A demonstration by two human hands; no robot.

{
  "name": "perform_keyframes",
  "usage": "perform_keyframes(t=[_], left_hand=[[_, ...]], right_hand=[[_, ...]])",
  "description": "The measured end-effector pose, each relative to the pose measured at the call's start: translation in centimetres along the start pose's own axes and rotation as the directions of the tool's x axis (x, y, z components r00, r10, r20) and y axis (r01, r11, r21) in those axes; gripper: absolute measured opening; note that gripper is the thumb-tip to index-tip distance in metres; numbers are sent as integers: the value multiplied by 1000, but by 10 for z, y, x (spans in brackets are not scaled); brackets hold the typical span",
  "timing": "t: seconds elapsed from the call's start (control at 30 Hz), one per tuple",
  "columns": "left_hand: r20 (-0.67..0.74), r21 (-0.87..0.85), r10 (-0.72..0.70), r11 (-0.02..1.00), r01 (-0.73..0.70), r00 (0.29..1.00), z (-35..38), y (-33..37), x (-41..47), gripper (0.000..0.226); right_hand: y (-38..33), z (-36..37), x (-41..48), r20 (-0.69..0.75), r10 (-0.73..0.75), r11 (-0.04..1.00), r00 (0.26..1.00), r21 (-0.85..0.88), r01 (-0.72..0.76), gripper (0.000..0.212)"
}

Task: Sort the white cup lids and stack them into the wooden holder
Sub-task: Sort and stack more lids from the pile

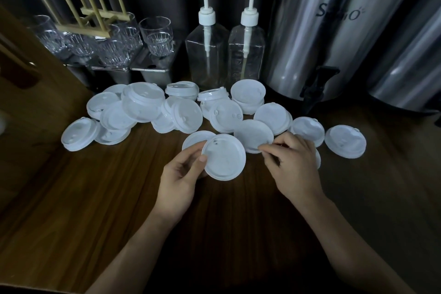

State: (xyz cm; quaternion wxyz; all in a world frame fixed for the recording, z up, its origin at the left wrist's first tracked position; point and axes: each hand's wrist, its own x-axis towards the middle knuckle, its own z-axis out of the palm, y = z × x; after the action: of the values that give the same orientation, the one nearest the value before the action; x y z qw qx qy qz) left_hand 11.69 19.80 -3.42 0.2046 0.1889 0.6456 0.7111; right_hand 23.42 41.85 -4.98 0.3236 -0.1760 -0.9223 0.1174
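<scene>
My main worry is the wooden holder [95, 14]: it sits tilted on top of the glasses [156, 36] in the upper left of the frame, well apart from both hands. A lid pushed down its rods could tip it or knock a glass. I'd also watch for nested lids, since many in the heap [143, 107] across the middle overlap, so two may lift as one and spoil the sort.

The left hand [181, 174] is at centre frame, palm turned inward. Its thumb presses the face of a white lid [224, 157] and its fingers curl behind the rim, an edge grip that could slip. Whether it also holds the lid just behind [195, 139] I cannot tell. The right hand [293, 164] reaches in from the lower right, knuckles up. Its thumb and forefinger look to pinch the near rim of a lid [253, 135] lying on the surface [95, 198], the other fingers loosely bent
</scene>
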Motion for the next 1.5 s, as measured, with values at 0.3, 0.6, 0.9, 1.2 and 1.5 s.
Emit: perform_keyframes(t=[0.3,0.6,0.9,1.2,1.5], left_hand=[[-2,-10,-23,1000,23,1000,1,-1,0,29],[24,17,-2,1000,2,1000,3,3,-2,27],[94,50,28,998,-33,995,2,1,-2,29],[147,-10,55,998,-54,988,-4,-2,-1,32],[154,-95,20,995,-5,988,-8,-2,1,33]], right_hand=[[-6,-9,-4,-182,-58,979,982,184,92,15],[-21,-11,-6,-64,-192,929,979,309,202,19],[-35,3,-4,-20,-131,931,991,342,130,21],[-43,10,0,28,124,854,992,506,-120,30],[-55,3,4,254,181,711,950,634,-305,21]])
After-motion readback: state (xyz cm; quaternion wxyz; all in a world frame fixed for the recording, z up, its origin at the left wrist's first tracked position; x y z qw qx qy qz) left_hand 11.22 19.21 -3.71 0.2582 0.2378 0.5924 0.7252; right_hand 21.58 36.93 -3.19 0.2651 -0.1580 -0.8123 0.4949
